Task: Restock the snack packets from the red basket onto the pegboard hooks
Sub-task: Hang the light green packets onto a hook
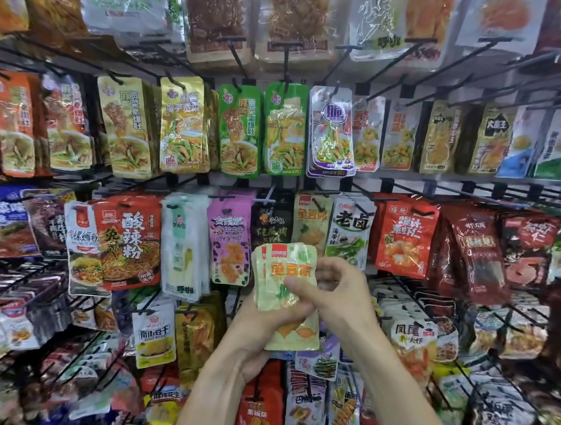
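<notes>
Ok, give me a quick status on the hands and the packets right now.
Left hand grips a stack of pale green packets from below. Right hand pinches the front one. Matching packets hang just above. Nothing in the way.

A small stack of pale yellow-green snack packets (281, 274) with orange lettering and a red logo at the top corner was held upright in front of the pegboard hooks (318, 205). The packets were fanned slightly, one slipping lower at the bottom right. Matching packets (309, 224) hung on a hook just above and behind them, among rows of other hanging snacks.
</notes>
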The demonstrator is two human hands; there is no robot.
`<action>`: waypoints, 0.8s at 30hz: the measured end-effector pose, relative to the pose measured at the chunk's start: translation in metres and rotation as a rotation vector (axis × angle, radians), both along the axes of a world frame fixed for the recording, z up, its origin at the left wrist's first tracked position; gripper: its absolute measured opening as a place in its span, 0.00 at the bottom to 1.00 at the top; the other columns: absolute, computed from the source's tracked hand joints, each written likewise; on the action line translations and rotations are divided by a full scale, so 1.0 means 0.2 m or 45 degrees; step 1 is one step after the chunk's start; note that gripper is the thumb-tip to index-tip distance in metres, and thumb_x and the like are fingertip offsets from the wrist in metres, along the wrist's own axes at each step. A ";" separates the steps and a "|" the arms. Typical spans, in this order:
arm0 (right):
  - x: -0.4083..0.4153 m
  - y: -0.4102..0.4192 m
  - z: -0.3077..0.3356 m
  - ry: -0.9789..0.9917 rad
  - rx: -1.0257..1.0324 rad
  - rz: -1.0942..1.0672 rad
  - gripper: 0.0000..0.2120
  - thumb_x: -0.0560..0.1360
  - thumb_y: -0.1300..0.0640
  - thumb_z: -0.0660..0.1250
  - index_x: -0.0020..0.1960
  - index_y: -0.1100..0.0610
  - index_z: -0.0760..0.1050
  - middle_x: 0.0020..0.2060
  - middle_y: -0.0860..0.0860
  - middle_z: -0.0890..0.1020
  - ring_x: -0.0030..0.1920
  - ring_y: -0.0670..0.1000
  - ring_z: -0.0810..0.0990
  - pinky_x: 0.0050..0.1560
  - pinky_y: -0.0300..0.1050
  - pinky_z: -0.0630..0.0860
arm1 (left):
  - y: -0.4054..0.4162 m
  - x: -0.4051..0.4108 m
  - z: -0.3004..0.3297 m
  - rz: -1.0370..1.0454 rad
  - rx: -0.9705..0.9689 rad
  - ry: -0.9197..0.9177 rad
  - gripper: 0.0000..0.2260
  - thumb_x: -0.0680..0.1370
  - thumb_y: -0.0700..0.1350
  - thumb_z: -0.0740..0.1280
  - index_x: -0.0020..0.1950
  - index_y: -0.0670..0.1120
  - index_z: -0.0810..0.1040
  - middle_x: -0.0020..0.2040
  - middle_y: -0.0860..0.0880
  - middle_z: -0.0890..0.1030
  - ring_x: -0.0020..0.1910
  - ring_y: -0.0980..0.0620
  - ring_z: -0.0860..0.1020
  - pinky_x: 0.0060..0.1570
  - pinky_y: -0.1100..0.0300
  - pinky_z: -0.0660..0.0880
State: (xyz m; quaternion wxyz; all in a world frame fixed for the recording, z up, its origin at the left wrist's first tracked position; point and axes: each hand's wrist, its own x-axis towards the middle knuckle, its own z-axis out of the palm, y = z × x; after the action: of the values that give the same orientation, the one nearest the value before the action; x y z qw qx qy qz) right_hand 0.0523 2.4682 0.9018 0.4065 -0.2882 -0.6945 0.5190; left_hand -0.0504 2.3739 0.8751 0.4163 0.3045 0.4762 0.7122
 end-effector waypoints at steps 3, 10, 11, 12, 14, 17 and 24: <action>0.04 0.04 -0.01 0.087 -0.042 0.008 0.18 0.71 0.59 0.81 0.57 0.56 0.79 0.44 0.48 0.87 0.41 0.44 0.87 0.36 0.37 0.81 | 0.00 0.01 0.01 0.003 -0.010 -0.053 0.25 0.70 0.40 0.79 0.67 0.44 0.81 0.58 0.40 0.87 0.52 0.40 0.87 0.40 0.50 0.85; 0.04 0.11 -0.02 0.280 -0.019 -0.083 0.27 0.76 0.51 0.77 0.71 0.47 0.71 0.58 0.50 0.85 0.56 0.52 0.86 0.54 0.57 0.84 | 0.01 0.01 0.02 0.013 -0.080 -0.178 0.21 0.75 0.48 0.77 0.67 0.46 0.83 0.58 0.41 0.87 0.51 0.41 0.87 0.38 0.52 0.83; 0.04 0.11 0.00 0.311 0.028 -0.103 0.26 0.77 0.52 0.76 0.71 0.44 0.70 0.56 0.50 0.86 0.54 0.51 0.86 0.53 0.57 0.84 | 0.01 0.00 0.02 0.031 -0.081 -0.177 0.22 0.73 0.49 0.78 0.66 0.45 0.83 0.58 0.41 0.87 0.51 0.41 0.87 0.39 0.51 0.83; 0.04 0.12 0.02 0.341 0.072 -0.114 0.26 0.78 0.54 0.75 0.70 0.42 0.69 0.54 0.51 0.86 0.52 0.51 0.86 0.50 0.55 0.84 | 0.00 -0.01 0.01 0.053 -0.077 -0.177 0.24 0.71 0.50 0.79 0.66 0.45 0.84 0.57 0.41 0.87 0.51 0.41 0.87 0.40 0.51 0.83; 0.03 0.13 0.06 0.370 0.148 -0.136 0.25 0.78 0.56 0.75 0.67 0.38 0.68 0.53 0.53 0.85 0.49 0.52 0.86 0.45 0.52 0.82 | -0.01 -0.02 0.01 0.102 -0.079 -0.163 0.26 0.68 0.51 0.80 0.65 0.46 0.84 0.57 0.41 0.87 0.50 0.40 0.87 0.45 0.45 0.84; 0.00 0.16 0.11 0.302 0.281 -0.182 0.21 0.78 0.53 0.74 0.64 0.36 0.71 0.61 0.45 0.81 0.61 0.51 0.80 0.57 0.54 0.79 | -0.03 -0.04 0.01 0.127 -0.061 -0.131 0.26 0.69 0.51 0.80 0.66 0.45 0.83 0.56 0.37 0.87 0.55 0.34 0.86 0.62 0.31 0.76; -0.05 0.16 0.15 0.208 0.331 -0.235 0.19 0.78 0.55 0.74 0.67 0.46 0.75 0.61 0.36 0.77 0.65 0.44 0.72 0.64 0.46 0.71 | -0.05 -0.04 0.04 0.136 -0.002 -0.171 0.22 0.74 0.46 0.78 0.66 0.43 0.81 0.57 0.36 0.86 0.55 0.33 0.86 0.52 0.42 0.82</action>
State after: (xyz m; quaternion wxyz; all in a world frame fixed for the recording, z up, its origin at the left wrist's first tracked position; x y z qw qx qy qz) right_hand 0.0422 2.4997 0.9319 0.5412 -0.2527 -0.6911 0.4069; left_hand -0.0594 2.3631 0.8834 0.4089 0.2299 0.4634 0.7518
